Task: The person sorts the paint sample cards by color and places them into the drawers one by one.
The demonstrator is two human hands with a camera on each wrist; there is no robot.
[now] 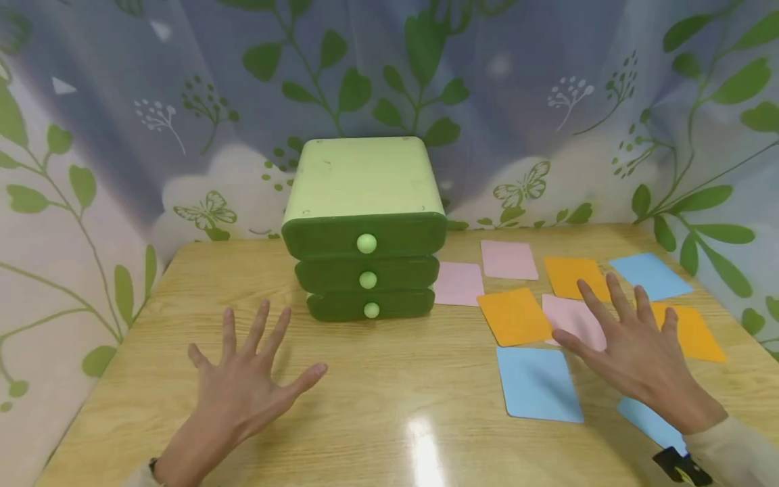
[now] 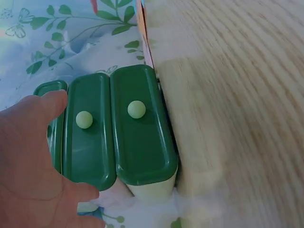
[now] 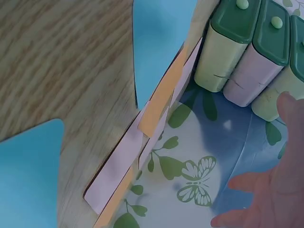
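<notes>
Spread wide, a person's left hand and right hand hover empty and apart, work seemingly unstarted, drawers closed at center, cards scattered at right.

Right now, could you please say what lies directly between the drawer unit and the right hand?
The head view shows a pink card, an orange card, then another pink card partly hidden by the right hand.
</notes>
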